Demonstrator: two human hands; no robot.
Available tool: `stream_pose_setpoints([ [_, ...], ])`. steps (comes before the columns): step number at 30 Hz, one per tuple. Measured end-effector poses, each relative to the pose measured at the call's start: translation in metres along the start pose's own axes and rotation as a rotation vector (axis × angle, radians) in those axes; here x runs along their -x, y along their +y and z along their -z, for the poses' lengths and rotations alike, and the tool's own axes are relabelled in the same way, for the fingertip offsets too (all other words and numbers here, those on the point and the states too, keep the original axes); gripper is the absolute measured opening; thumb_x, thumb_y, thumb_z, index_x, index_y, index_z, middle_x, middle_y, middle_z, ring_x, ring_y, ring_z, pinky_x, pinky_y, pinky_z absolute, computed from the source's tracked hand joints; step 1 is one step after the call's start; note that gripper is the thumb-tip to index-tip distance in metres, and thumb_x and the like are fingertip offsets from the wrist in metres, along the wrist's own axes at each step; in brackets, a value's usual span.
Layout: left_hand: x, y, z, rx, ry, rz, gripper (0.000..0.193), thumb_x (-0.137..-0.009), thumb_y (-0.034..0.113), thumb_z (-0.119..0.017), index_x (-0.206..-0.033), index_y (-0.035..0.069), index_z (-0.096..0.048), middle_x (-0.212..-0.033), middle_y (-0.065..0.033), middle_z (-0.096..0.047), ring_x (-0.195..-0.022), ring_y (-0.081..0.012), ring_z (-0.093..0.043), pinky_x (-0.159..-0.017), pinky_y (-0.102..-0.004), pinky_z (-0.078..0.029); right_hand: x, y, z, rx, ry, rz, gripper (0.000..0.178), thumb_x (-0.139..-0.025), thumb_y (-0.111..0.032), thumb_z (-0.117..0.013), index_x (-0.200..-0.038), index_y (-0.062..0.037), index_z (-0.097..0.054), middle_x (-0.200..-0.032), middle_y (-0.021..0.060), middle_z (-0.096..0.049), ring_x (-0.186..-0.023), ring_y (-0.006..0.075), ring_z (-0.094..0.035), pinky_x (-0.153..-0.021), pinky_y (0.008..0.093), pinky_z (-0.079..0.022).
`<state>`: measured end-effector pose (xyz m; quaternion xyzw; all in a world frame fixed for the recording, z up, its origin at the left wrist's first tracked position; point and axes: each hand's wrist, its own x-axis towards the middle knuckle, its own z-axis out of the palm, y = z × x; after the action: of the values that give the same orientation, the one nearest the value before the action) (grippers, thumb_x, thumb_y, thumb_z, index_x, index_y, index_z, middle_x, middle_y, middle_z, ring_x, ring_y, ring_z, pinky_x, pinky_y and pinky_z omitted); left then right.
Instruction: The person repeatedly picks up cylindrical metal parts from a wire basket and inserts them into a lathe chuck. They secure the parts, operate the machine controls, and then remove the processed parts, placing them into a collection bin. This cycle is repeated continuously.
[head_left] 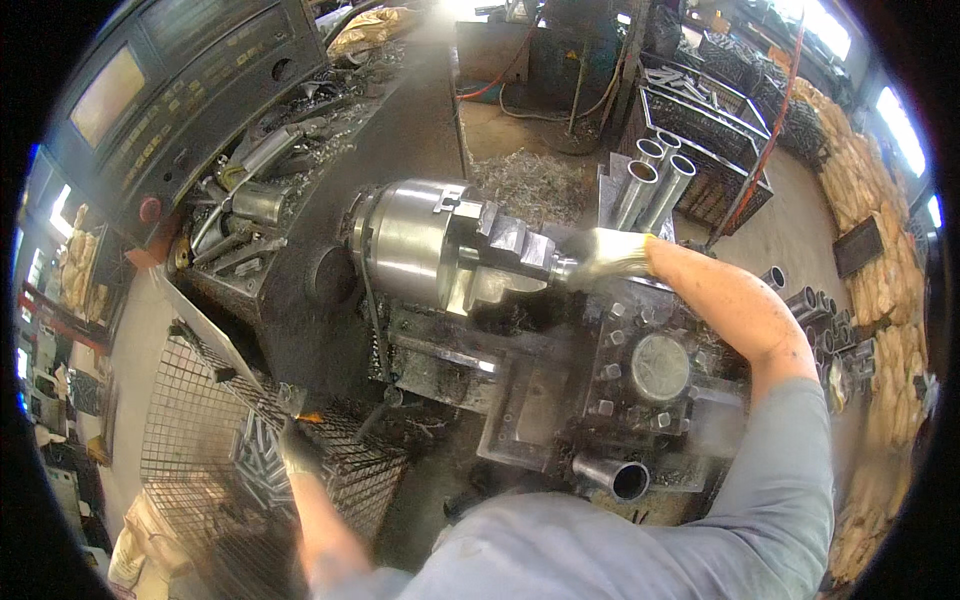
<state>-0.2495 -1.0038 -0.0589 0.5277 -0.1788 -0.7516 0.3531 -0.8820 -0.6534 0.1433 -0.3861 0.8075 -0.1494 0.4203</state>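
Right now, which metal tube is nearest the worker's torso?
The lone tube between torso and tool post; the other tubes are grouped farther off.

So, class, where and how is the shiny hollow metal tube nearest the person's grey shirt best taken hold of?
Probably around the middle of the shiny hollow metal tube, with the hand coming from above: it lies on its side, its rounded outer wall exposed on top and its open mouth facing right.
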Motion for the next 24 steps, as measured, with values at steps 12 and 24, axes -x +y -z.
stream_pose_setpoints([
  [12, 0.166, 0.059, -0.162, -0.86, 0.041, -1.933, 0.039, -0.096, 0.01, -0.073, -0.131, -0.003, -0.065, -0.116, -0.0285, -0.071, -0.106, -0.0429, -0.071, -0.095, -0.051, -0.056, 0.197, 0.162, 0.011, 0.118, 0.878, -0.088, 0.04, -0.09, -0.034, -0.071, -0.114, -0.0023, -0.078, -0.109, 0.0225, -0.078, -0.088, 0.0373, -0.077, -0.085, 0.0448, -0.06],
  [24, 0.136, 0.268, -0.407, -2.015, 0.277, -1.123, 0.089, -0.105, 0.039, -0.052, -0.173, 0.009, -0.004, -0.138, -0.0282, -0.069, -0.124, -0.0354, -0.072, -0.107, -0.0487, -0.053, 0.37, 0.079, -0.125, -0.36, 1.283, -0.117, 0.025, -0.1, -0.013, -0.069, -0.118, 0.002, -0.077, -0.101, 0.006, -0.078, -0.091, 0.012, -0.071, -0.082, 0.0276, -0.055],
])
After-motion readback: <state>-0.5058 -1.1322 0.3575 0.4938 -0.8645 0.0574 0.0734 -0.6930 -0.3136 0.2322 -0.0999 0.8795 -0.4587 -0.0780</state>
